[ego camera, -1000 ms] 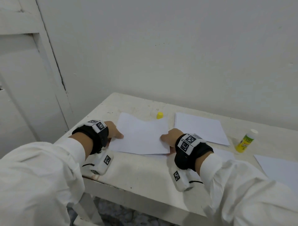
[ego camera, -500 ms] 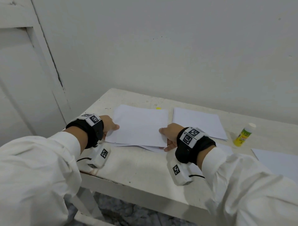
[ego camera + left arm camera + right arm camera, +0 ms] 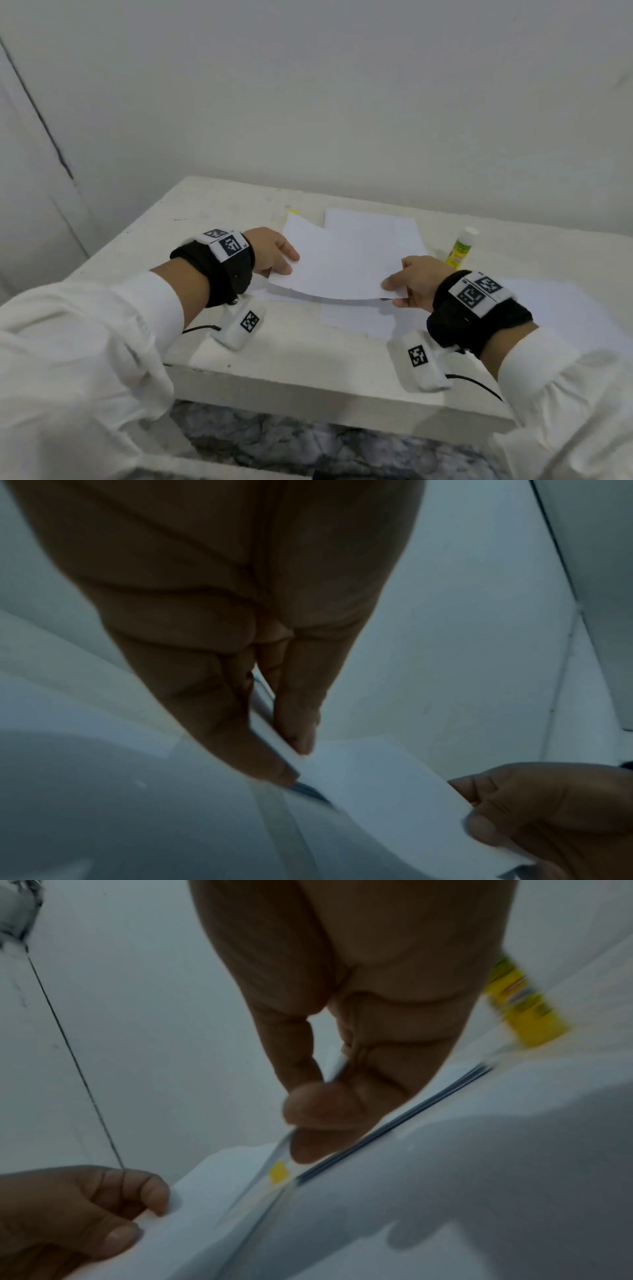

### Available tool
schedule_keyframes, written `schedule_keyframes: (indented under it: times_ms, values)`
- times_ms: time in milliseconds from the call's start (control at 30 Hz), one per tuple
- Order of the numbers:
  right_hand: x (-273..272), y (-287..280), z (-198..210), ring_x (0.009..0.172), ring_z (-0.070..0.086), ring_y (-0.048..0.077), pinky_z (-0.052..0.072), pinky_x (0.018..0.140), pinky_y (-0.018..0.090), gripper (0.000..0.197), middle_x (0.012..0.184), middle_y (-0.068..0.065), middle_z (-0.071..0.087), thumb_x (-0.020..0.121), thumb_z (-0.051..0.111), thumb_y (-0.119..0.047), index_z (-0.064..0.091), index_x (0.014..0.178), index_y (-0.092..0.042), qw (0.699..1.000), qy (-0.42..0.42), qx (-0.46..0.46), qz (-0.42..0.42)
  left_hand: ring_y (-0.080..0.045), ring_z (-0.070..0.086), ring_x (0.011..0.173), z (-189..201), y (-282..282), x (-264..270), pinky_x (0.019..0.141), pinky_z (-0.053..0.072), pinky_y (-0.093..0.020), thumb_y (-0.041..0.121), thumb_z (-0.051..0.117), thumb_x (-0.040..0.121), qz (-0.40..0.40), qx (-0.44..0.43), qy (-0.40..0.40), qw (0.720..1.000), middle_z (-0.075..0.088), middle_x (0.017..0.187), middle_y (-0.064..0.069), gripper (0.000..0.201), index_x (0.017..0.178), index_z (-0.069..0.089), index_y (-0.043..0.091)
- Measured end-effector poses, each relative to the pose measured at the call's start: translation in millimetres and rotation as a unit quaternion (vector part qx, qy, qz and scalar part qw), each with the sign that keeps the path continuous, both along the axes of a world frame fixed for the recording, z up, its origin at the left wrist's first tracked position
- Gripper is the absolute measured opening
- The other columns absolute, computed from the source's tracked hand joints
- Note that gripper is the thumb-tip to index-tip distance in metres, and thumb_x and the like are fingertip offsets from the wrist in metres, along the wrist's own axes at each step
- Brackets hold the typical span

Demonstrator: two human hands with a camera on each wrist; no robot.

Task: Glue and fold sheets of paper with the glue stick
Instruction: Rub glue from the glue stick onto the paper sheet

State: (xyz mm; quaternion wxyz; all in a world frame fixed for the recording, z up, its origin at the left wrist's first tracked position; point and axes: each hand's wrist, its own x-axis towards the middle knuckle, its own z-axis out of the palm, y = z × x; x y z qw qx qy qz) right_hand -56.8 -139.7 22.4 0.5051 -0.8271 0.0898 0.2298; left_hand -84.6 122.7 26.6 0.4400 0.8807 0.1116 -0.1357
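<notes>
A folded white sheet (image 3: 339,263) hangs just above the table, held at both near corners. My left hand (image 3: 279,255) pinches its left corner between thumb and fingers, as the left wrist view shows with the left hand (image 3: 291,750) on the paper edge (image 3: 377,791). My right hand (image 3: 400,286) pinches the right corner; in the right wrist view the right hand (image 3: 308,1123) clamps the sheet (image 3: 205,1204). The glue stick (image 3: 460,248), yellow with a white cap, stands upright behind my right hand, blurred as a glue stick (image 3: 524,1007) in the right wrist view.
A stack of white sheets (image 3: 376,226) lies behind the held sheet, another sheet (image 3: 359,320) lies under it, and more paper (image 3: 565,308) lies at the right. A small yellow cap (image 3: 291,213) peeks out behind the sheet. The white table (image 3: 291,363) meets the wall.
Both hands have lifted the folded sheet off the table and carried it to the right, over the paper stack. The yellow cap is now mostly hidden behind it.
</notes>
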Motion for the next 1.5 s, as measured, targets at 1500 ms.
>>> schedule_keyframes:
  times_ms: [1500]
  values:
    - [-15.7,-73.4,-15.7,0.069,0.047,0.026,0.05,0.066,0.036,0.02,0.082,0.011,0.045,0.081,0.066,0.006,0.049,0.079,-0.005,0.987,0.065,-0.148,-0.015,0.003,0.047,0.033,-27.4,-78.1,6.8,0.044,0.04,-0.005,0.011,0.074,0.081,-0.146,0.125,0.054,0.98,0.051,0.033,0.013,0.018,0.095,0.065,0.017]
